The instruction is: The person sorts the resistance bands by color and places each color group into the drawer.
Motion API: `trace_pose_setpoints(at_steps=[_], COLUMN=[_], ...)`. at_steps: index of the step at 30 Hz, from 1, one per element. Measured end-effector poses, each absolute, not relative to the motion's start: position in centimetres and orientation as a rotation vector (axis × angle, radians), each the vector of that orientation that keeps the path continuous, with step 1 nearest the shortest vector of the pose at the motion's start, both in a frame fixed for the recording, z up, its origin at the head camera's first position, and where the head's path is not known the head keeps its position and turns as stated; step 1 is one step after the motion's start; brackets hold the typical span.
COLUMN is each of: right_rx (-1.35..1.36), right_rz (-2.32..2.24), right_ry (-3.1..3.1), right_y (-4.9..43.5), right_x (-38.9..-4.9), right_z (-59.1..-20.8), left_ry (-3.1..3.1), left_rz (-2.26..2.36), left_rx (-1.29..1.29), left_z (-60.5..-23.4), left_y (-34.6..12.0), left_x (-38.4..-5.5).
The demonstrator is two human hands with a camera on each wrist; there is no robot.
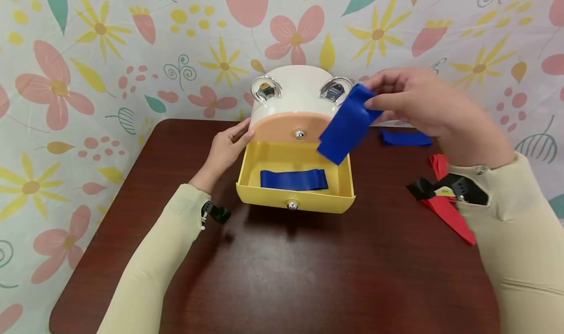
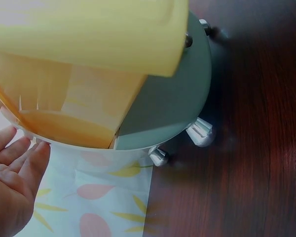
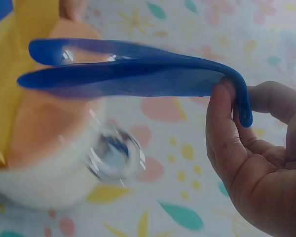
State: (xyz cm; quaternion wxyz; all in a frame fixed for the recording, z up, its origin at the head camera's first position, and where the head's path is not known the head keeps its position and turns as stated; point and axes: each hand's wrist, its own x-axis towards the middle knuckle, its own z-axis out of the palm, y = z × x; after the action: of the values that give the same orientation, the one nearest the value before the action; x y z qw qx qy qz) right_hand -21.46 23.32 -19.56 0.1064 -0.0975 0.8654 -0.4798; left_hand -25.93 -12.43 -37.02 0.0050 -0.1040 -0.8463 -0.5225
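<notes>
My right hand pinches a folded blue elastic band between thumb and fingers, above the right side of a pulled-out yellow drawer. In the right wrist view the band hangs in two layers from the fingertips. Another blue band lies flat inside the drawer. The drawer belongs to a white rounded box with a peach front panel. My left hand rests its fingertips against the left side of this box; in the left wrist view its fingers touch the rim.
A third blue band lies on the dark wooden table at the back right. Red bands lie nearer, partly behind my right wrist. Silver round ornaments stick out of the box. A flowered cloth hangs behind the table.
</notes>
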Motion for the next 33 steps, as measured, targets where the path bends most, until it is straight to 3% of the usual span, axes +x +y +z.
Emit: trace_pose_setpoints(at_steps=[11, 17, 24, 33], right_rx=[-0.348, -0.384, -0.340, -0.249], right_rz=[-1.440, -1.478, -1.312, -1.173], right_ry=[2.382, 2.306, 2.289, 2.342], right_y=[14.5, 11.5, 11.1, 13.7], right_x=[-20.9, -20.8, -20.9, -21.7], right_z=[-21.8, -25.3, -30.6, -32.9], left_ry=[-2.641, -2.634, -2.646, -2.641], left_rz=[-1.639, -1.641, -1.632, -1.653], left_rx=[-0.325, -0.330, -0.330, -0.348], left_z=[-37.0, -37.2, -37.7, -38.1], left_y=[-12.4, -12.2, -11.9, -12.1], left_x=[-26.0, -25.9, -25.8, -26.0])
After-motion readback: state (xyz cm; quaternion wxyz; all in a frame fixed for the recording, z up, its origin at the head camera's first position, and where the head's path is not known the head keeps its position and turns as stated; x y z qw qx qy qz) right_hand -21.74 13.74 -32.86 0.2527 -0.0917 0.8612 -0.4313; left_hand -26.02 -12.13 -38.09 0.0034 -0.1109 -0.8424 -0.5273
